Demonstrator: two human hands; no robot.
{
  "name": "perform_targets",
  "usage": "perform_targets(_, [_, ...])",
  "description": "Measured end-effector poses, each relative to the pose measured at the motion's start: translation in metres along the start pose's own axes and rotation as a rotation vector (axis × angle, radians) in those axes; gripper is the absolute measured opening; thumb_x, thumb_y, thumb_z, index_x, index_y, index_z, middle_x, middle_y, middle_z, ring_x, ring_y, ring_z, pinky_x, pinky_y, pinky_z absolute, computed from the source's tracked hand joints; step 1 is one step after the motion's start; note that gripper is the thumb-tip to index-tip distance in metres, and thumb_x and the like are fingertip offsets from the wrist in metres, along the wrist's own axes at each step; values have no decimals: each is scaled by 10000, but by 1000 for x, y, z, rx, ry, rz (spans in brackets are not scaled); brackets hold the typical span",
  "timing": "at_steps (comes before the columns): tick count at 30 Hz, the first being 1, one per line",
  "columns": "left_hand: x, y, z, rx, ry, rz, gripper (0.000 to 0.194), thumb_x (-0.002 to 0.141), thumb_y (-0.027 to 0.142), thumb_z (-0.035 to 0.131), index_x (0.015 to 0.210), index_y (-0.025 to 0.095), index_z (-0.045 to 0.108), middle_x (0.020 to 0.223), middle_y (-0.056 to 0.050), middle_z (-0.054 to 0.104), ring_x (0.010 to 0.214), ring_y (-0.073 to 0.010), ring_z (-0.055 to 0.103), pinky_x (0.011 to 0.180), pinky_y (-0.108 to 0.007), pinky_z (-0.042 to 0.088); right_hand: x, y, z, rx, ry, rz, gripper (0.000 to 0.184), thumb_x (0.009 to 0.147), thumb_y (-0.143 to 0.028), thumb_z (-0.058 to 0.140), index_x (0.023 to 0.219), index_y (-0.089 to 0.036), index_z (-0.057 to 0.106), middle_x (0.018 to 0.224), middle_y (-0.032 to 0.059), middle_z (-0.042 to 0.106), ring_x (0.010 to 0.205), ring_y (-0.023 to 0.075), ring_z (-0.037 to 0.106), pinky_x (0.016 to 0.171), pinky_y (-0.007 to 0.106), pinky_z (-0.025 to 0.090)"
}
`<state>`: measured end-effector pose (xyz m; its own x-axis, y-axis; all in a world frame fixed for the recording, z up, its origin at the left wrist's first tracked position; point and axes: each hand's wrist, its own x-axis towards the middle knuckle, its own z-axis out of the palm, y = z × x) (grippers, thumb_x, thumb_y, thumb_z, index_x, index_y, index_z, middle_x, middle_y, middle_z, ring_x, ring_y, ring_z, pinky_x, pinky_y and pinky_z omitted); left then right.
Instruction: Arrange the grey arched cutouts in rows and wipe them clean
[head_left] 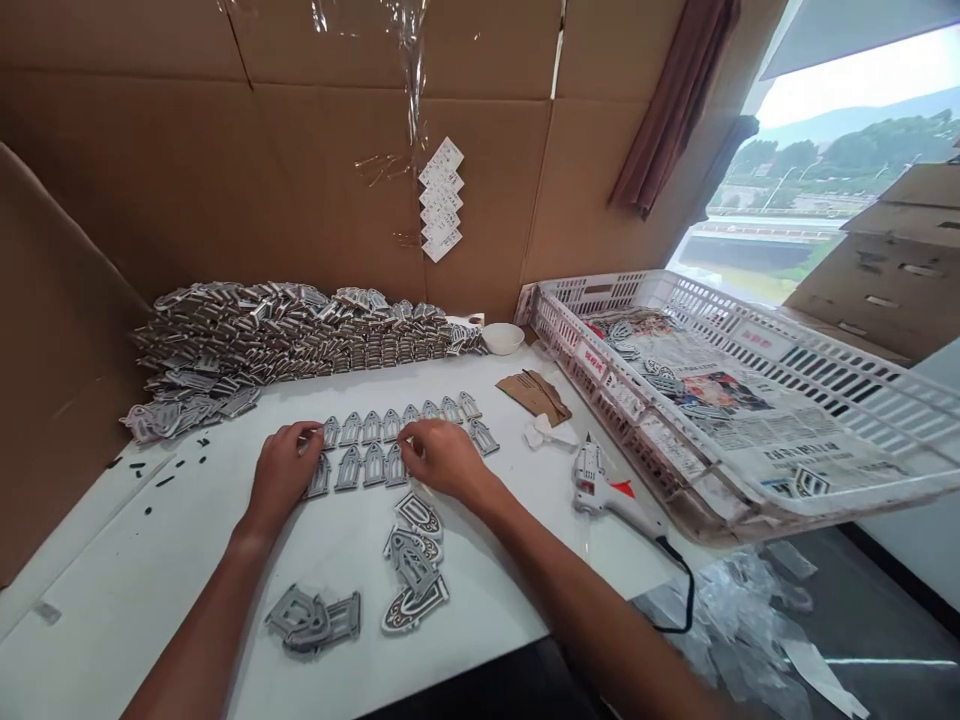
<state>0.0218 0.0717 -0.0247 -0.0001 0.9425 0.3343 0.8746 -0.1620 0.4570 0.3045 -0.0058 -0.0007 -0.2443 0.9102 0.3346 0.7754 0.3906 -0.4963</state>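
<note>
Two rows of small grey arched window-shaped pieces (371, 428) lie on the white table. At the left end of the rows, my left hand (283, 468) has curled fingers against an arched piece (319, 478). My right hand (442, 457) bends over the second row, its thumb and fingers closed at the edge of another arched piece (395, 466). Fingertips of both hands are partly hidden. Nearer my body lie a small heap of grey pieces (315, 618) and an overlapping stack of pieces (414, 570), some with brown scroll patterns.
A large pile of similar pieces (300, 335) lines the cardboard wall. To the right are a white bowl (503, 339), a cardboard scrap (534, 396), a glue gun (592, 480) with its cord over the table edge, and a newspaper-lined plastic crate (645, 450).
</note>
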Motion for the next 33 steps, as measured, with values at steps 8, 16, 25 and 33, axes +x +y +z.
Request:
perform_targets(8, [-3,0,2,-6,9,-6,431,904,505,442,1065,212,714,1082,-115,722,1039,-305,643,1064,-461,464,-7,0,-42,5,-372,102,341,820,-587,820,795,-256,742,798,-8,771,784,202,698,614,276,346])
perform_targets(16, [-1,-4,4,-20,22,5,390,918,475,451,1055,217,709,1058,-109,725,994,-305,647,1023,-469,476,-11,-31,-30,-179,-566,136,462,774,-651,827,981,-241,780,1051,104,818,1006,336,760,740,343,471])
perform_targets(25, [-5,-8,10,-30,26,15,326,934,388,471,1083,225,711,1092,-99,734,1067,-299,638,1058,-447,465,-20,-31,-18,-49,-588,72,532,770,-445,763,1259,-260,664,972,56,794,997,312,731,739,326,440])
perform_targets(33, [-9,-7,8,-24,37,8,299,935,356,475,1061,218,708,1121,-105,734,1096,-308,636,1081,-450,474,-15,-32,-43,79,-484,77,417,825,-301,708,1241,-286,690,867,-12,770,844,217,674,719,283,390])
